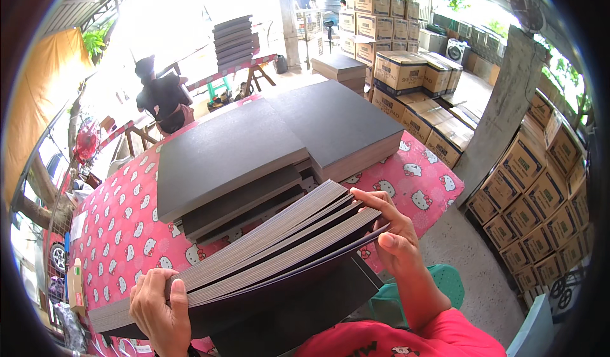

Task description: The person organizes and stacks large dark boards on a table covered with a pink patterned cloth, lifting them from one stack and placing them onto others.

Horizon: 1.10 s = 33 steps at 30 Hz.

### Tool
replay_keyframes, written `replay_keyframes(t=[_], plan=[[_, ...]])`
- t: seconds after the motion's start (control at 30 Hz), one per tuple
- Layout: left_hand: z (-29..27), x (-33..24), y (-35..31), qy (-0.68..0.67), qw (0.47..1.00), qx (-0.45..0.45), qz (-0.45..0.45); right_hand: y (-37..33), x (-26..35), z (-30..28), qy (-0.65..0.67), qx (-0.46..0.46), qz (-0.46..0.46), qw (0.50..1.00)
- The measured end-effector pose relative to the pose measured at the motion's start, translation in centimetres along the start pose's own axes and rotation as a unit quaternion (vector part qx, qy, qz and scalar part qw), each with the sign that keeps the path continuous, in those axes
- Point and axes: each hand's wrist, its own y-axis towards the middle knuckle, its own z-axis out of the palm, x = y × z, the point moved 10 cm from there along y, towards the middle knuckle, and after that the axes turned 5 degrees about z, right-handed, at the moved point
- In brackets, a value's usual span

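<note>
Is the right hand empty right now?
No, the right hand holds the right end of the fanned stack, which the left hand holds at its other end.

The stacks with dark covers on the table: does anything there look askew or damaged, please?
Mildly askew: under the left top block, the lower blocks sit staggered instead of flush. No clear damage is visible.

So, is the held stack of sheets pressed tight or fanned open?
Partly fanned open: the stack shows dark gaps along its edge between the left hand and right hand.
</note>
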Motion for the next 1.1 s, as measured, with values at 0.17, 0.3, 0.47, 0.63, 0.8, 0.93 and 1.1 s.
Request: replay_keyframes(t=[0.17, 0.3, 0.47, 0.63, 0.8, 0.93, 1.1], plan=[[0.0, -0.08, 0.03, -0.001, 1.0, 0.002, 0.005, -0.15, 0.13, 0.14, 0.01, -0.001, 0.005, 1.0], [-0.01, 0.02, 0.02, 0.001, 1.0, 0.003, 0.002, -0.2, 0.32, 0.12, 0.0, 0.005, 0.002, 1.0], [0.06, 0.03, -0.02, 0.003, 1.0, 0.003, 0.001, -0.17, 0.43, 0.15, 0.005, 0.011, 0.005, 1.0], [0.18, 0.04, -0.12, 0.005, 1.0, 0.003, 0.008, -0.23, 0.21, 0.09, 0.027, 0.011, 0.009, 1.0], [0.1, 0.02, -0.21, 0.006, 1.0, 0.002, 0.009, -0.26, 0.28, 0.17, 0.031, 0.01, 0.01, 0.999], [0.08, 0.07, -0.28, 0.006, 1.0, -0.001, 0.012, -0.28, 0.22, 0.11, 0.027, 0.007, -0.001, 1.0], [0.09, 0.01, -0.25, 0.002, 1.0, 0.0, 0.009, 0.09, 0.36, -0.12, 0.009, -0.009, -0.01, 1.0]])
